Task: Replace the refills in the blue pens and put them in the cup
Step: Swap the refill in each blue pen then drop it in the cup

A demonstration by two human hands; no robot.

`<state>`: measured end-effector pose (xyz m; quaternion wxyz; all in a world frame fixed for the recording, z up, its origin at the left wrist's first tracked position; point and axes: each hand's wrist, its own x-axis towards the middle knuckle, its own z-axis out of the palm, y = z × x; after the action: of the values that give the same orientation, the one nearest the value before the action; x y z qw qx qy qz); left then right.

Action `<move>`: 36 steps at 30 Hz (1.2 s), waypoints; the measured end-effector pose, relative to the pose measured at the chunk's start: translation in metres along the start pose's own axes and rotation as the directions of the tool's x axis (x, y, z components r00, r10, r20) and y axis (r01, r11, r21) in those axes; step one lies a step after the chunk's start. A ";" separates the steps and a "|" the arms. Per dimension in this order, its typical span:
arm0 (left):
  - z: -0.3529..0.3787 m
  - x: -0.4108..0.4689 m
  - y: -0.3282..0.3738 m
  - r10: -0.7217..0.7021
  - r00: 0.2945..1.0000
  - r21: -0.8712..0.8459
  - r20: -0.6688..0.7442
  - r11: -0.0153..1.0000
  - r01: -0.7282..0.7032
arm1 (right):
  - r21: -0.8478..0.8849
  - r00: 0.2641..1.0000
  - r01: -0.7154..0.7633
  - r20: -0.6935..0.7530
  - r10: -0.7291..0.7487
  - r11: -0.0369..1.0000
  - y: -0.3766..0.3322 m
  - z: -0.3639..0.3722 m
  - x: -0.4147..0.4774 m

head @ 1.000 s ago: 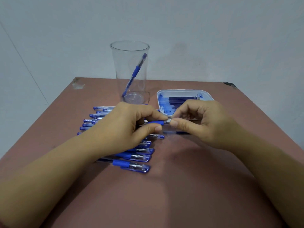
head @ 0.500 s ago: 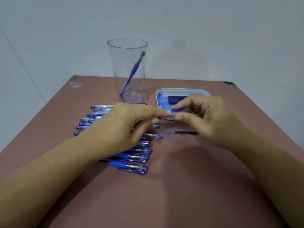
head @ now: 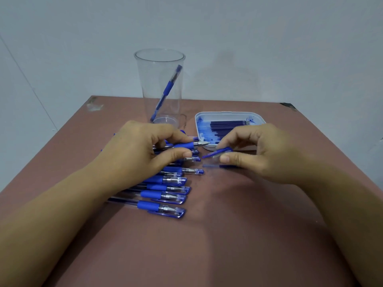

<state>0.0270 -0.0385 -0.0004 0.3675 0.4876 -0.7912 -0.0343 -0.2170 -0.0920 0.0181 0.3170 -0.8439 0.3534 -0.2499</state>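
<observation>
Left hand [head: 141, 154]: fingers and thumb curled round an uncapped pen [head: 186, 145] with a rubbery blue grip; its bare metal cone tip points at the right hand.
Right hand [head: 263, 154]: pinches a translucent blue cap [head: 219, 152], clear of the tip.
Spare pens [head: 165, 195]: capped, clear-barrelled, in a row under the left wrist.
Cup [head: 145, 90]: tall clear plastic, beyond the left hand; one pen in the cup [head: 167, 90] leans inside.
Tray [head: 228, 116]: white, rounded, ink-stained, beyond the right hand; holds dark refills [head: 228, 124].

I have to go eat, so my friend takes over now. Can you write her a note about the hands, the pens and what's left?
Left hand: fingers grip an uncapped pen, tip pointing right.
Right hand: fingers pinch a blue cap, just off the tip.
Cup: one pen inside, leaning. Tray beside it holds the refills. One loose refill lies by the right hand.
Done: one pen in the cup.
To do: the held pen, then the row of pens.
</observation>
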 end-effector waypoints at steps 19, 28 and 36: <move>0.002 -0.003 -0.008 0.023 1.000 -0.089 0.017 0.996 -0.021 | -0.268 0.989 0.129 -0.037 -0.144 0.955 0.003 0.007 -0.002; 0.001 -0.003 -0.003 0.077 0.997 -0.095 0.007 0.993 -0.076 | -0.198 0.974 0.151 -0.138 -0.180 0.968 0.007 0.023 0.007; -0.003 -0.003 0.002 0.036 0.998 -0.120 0.049 0.992 -0.029 | -0.116 0.963 0.199 -0.162 -0.216 0.973 0.003 0.021 0.004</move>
<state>0.0283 -0.0343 0.0009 0.3762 0.4508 -0.8047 -0.0879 -0.2024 -0.0891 0.0027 0.2150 -0.8659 0.3011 -0.3368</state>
